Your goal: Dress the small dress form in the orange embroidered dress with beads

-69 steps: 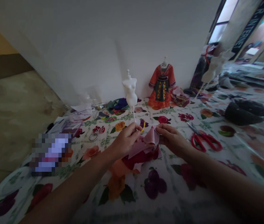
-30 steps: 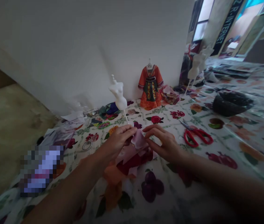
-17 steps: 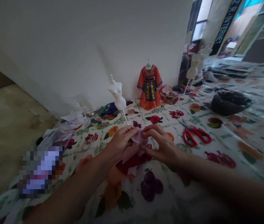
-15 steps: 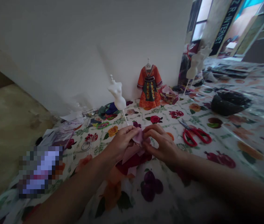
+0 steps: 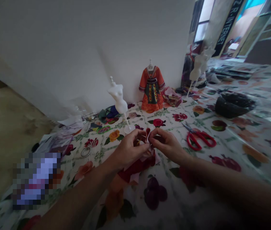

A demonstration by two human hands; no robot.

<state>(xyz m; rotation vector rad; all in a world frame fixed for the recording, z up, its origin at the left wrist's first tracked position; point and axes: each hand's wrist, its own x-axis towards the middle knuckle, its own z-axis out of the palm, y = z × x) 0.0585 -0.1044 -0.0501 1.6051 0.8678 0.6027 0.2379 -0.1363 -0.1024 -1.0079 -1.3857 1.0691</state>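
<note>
Both hands (image 5: 131, 150) pinch pink fabric (image 5: 147, 135), well apart from a dark container (image 5: 234, 107).

Dim, flat light is spread over the white wall (image 5: 78, 54), and brightness is admitted only through the window (image 5: 201, 28). The right forearm (image 5: 233, 182) is darkened and blurred toward the stretched frame edge; one patch (image 5: 36, 180) is pixelated.

White wall (image 5: 78, 54), mottled tan floor (image 5: 11, 134), bright window (image 5: 203, 28), floral cloth (image 5: 180, 204)
</note>
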